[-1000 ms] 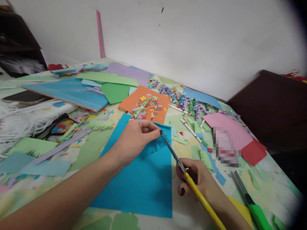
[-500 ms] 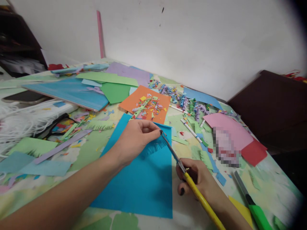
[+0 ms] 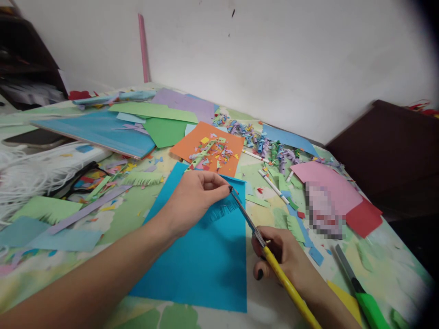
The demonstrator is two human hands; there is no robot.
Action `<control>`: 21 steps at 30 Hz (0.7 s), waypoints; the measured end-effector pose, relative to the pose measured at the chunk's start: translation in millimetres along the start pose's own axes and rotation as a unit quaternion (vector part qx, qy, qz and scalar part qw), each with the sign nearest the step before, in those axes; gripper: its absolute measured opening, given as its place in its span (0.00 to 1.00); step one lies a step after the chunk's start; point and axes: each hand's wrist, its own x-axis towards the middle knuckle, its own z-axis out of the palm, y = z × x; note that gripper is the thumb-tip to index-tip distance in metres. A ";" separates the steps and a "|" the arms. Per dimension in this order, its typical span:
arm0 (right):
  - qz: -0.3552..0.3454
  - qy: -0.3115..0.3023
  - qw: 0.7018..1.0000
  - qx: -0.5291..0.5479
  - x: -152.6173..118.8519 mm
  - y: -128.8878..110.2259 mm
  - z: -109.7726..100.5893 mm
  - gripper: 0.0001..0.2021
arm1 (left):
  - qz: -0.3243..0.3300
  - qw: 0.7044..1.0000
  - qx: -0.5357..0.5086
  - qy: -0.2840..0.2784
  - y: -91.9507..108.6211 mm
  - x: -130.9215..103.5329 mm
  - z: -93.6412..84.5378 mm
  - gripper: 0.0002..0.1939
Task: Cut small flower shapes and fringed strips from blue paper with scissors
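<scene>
My left hand (image 3: 195,196) is closed in a pinch on the top edge of a blue fringed paper strip (image 3: 221,212), whose thin cuts hang down. In my closed right hand (image 3: 281,256) is a pair of yellow-handled scissors (image 3: 248,219), seen nearly edge-on. Their blade tips reach the strip right by my left fingertips. Under both lies a bright blue paper sheet (image 3: 202,269), partly covered by my left forearm. How far apart the blades stand is hard to make out.
Beyond the blue sheet lies orange paper (image 3: 181,146) with confetti scraps. Curled paper strips (image 3: 262,144) line the back. A green-handled blade (image 3: 372,310) rests at the right. Pink paper (image 3: 329,178), white cord (image 3: 20,178), black glasses (image 3: 78,178) and a phone (image 3: 36,137) surround the work.
</scene>
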 end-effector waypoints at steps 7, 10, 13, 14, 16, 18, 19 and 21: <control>0.004 0.005 1.000 0.000 0.8 0.0 1.4 0.23 | -0.003 1.000 0.002 -0.001 0.0 0.7 0.3 0.05; -0.001 -0.002 1.000 -0.005 0.0 0.4 0.0 0.22 | 0.001 1.000 -0.008 -0.002 -1.4 1.9 0.1 0.05; -0.018 -0.016 1.000 -0.011 -2.2 -1.4 -2.5 0.21 | -0.001 1.000 -0.026 -0.009 -2.7 2.7 0.0 0.05; -0.023 -0.022 0.999 -0.008 -3.2 -2.5 -3.2 0.21 | -0.003 0.999 -0.031 -0.010 -2.9 2.9 0.0 0.05; -0.021 -0.032 0.999 0.009 -5.0 -5.2 -4.1 0.21 | -0.006 0.999 -0.037 -0.010 -2.9 2.9 0.3 0.05; -0.014 -0.041 0.999 0.022 -6.3 -7.2 -4.3 0.21 | -0.009 0.999 -0.040 -0.007 -2.5 2.7 0.7 0.05; -0.011 -0.044 0.999 0.028 -6.6 -7.7 -4.3 0.21 | -0.012 0.999 -0.042 -0.008 -2.4 2.5 0.8 0.05; -0.011 -0.051 0.998 0.038 -6.7 -7.6 -4.3 0.22 | -0.020 0.998 -0.051 -0.010 -2.5 2.1 0.8 0.04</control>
